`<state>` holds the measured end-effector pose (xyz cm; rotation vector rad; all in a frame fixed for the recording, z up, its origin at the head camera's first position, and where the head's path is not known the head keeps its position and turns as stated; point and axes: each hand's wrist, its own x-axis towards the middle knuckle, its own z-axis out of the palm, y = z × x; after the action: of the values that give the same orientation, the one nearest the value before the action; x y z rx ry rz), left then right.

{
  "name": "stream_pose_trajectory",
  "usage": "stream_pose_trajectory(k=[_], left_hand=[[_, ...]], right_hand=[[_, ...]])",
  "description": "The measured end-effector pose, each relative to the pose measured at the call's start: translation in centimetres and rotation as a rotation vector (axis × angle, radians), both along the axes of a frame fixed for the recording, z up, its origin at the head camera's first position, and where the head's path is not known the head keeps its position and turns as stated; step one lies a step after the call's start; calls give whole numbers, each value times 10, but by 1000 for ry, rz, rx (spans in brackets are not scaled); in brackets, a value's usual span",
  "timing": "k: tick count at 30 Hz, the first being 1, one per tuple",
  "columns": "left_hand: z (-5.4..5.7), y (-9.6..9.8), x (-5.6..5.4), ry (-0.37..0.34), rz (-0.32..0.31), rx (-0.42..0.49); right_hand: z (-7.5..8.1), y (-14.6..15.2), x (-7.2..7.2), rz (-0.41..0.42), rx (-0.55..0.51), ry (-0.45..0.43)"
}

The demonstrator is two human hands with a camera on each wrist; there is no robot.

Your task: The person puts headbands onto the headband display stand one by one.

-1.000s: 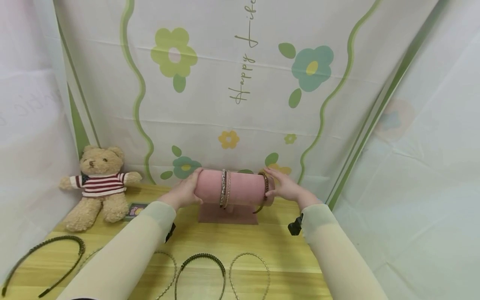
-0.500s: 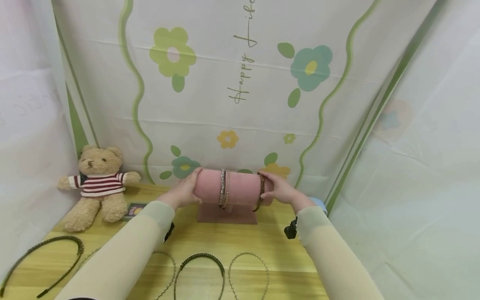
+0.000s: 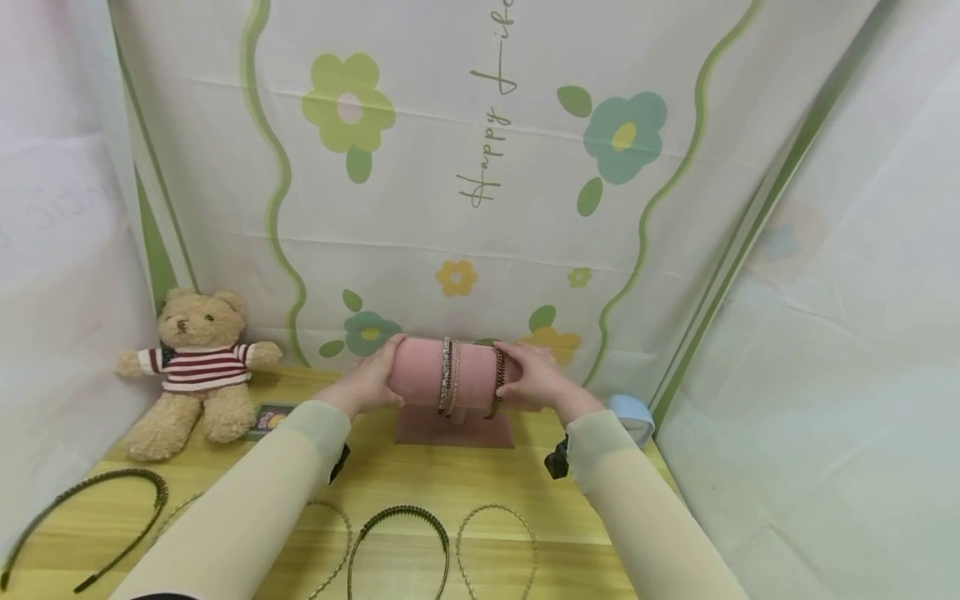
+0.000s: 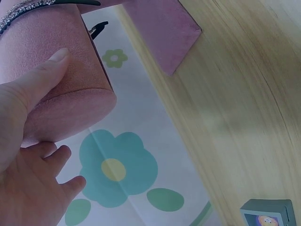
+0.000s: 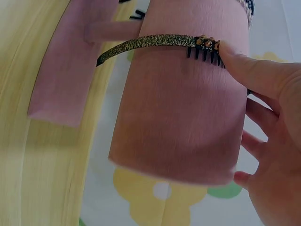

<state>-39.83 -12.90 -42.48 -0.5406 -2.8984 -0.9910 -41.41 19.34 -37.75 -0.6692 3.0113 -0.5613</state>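
Note:
A pink padded headband stand (image 3: 422, 373) stands on the table against the back cloth, its roll lying crosswise. My left hand (image 3: 366, 385) grips the roll's left end, thumb in front (image 4: 44, 77). A dark headband with gold beads and comb teeth (image 5: 162, 41) sits around the right part of the roll. My right hand (image 3: 536, 377) pinches its top, the thumb at the beads and the fingers behind the roll. Left of it, glittery silver and dark headbands (image 3: 447, 379) sit close together around the roll.
Several headbands lie along the near table, among them a dark one (image 3: 406, 510), a thin wavy one (image 3: 497, 507) and a black one (image 3: 150, 477) at left. A teddy bear (image 3: 201, 329) sits at left beside a small grey box (image 3: 268, 418). A light-blue rounded object (image 3: 632, 417) stands at right.
My right hand has slid the gold-beaded headband leftward along the roll from its right end. The light-blue object has come into view behind the right sleeve. My left hand stays in place.

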Motion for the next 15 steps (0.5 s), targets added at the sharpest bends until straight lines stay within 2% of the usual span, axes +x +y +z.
stream_pose_trajectory(k=[6,15], left_hand=[[1,0,1,-4,-1,-16],[3,1,3,2,0,-16]], right_hand=[[-2,-19,4,-17,-7,16],[-4,-36,7,-24,61,65]])
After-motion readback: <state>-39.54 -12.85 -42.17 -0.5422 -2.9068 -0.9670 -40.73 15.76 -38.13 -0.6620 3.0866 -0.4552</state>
